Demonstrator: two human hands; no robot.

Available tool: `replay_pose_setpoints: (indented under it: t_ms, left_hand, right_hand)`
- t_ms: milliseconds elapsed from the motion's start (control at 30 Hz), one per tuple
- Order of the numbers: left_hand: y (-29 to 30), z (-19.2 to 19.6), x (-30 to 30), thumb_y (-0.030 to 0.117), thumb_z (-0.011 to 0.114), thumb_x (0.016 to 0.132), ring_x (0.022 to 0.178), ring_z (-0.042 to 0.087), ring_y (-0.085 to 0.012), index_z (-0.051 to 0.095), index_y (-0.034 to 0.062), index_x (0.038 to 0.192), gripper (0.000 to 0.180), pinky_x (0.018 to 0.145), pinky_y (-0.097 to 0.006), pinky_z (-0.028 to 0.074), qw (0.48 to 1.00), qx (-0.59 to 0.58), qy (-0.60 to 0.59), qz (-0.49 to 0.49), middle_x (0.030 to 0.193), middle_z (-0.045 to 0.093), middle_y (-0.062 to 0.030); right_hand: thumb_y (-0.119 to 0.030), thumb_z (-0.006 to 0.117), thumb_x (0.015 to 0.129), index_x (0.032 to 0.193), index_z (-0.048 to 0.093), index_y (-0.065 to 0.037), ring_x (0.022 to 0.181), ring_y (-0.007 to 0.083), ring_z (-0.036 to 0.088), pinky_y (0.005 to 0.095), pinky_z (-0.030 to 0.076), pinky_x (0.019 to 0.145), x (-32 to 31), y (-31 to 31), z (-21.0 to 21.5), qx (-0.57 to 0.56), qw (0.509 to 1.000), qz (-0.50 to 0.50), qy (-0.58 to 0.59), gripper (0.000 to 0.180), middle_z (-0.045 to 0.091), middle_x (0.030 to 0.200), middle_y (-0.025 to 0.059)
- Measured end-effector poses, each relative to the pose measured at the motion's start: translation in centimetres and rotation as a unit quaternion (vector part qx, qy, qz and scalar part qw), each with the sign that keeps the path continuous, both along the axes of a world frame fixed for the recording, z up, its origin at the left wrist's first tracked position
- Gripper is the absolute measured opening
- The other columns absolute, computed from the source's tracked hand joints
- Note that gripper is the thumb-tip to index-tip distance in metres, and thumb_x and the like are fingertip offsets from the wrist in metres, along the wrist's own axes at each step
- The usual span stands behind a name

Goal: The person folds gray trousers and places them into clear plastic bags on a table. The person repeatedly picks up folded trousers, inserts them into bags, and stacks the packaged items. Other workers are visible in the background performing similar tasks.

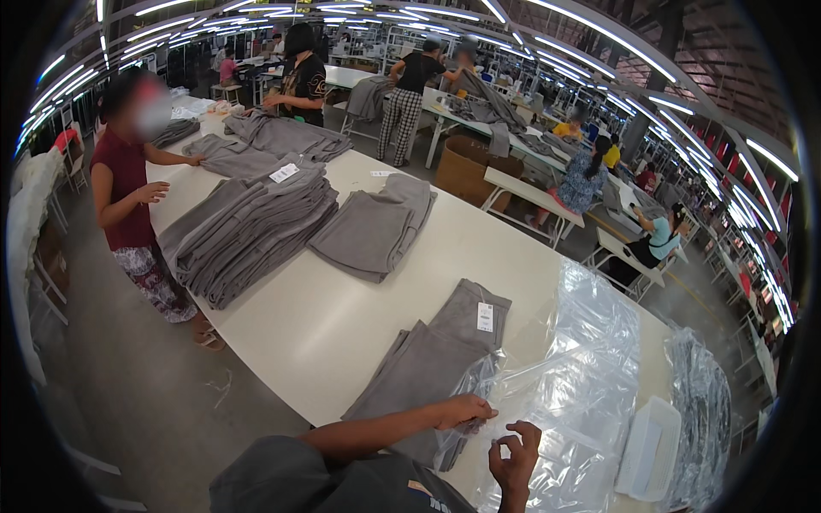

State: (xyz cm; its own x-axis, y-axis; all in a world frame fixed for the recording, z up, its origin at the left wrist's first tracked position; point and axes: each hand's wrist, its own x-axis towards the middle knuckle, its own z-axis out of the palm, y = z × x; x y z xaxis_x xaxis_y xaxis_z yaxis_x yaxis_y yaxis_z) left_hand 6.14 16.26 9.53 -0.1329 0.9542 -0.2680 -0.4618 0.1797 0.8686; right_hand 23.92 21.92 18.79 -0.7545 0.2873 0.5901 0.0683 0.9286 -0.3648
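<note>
Head view: gray trousers (419, 368) on the counter (299, 342), near side.
Left grip (467, 412): pinching clear film (479, 376).
Right grip (516, 453): curled; cannot tell if holding anything.
Film risk: hard tug could tear it.

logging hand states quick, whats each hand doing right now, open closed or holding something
Left hand: closed, pinching clear plastic.
Right hand: fingers curled toward the thumb; whether it holds anything cannot be told.
</note>
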Motion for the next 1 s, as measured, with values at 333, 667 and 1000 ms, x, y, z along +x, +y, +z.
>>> replay_pose_setpoints:
  t_ms: [333,667,1000]
  left_hand:
    - [5.3,0.7,-5.2,0.026,0.057,0.097,0.054,0.046,-0.0063,0.05,0.0055,0.083,0.026,0.049,-0.026,0.038,0.855,0.089,0.207,0.468,0.065,0.052,0.0006]
    - [6.6,7.3,-3.3,0.02,0.058,0.097,0.055,0.047,-0.0055,0.052,0.005,0.091,0.016,0.05,-0.024,0.04,0.909,0.183,0.185,0.325,0.065,0.052,0.0016]
    - [5.0,13.8,-6.1,0.02,0.058,0.097,0.052,0.036,-0.0013,0.054,0.0081,0.086,0.016,0.046,-0.02,0.031,0.875,0.179,0.269,0.36,0.062,0.043,0.007]
  right_hand:
    - [-0.017,0.056,0.082,0.094,0.061,-0.01,0.094,0.0361,0.066,0.047,0.053,0.074,2.1,-2.2,-9.9,-0.052,0.861,0.014,-0.505,0.015,0.067,0.102,0.0113]
    - [-0.016,0.071,0.082,0.097,0.06,0.0,0.081,0.0334,0.066,0.04,0.054,0.071,0.2,-1.0,-5.3,-0.203,0.974,-0.086,-0.059,0.025,0.065,0.095,0.0177]
    - [-0.03,0.044,0.097,0.136,0.045,-0.004,0.121,0.041,0.051,0.0475,0.043,0.098,-0.7,0.5,-21.7,-0.245,0.91,-0.184,-0.28,0.047,0.05,0.135,0.0254]
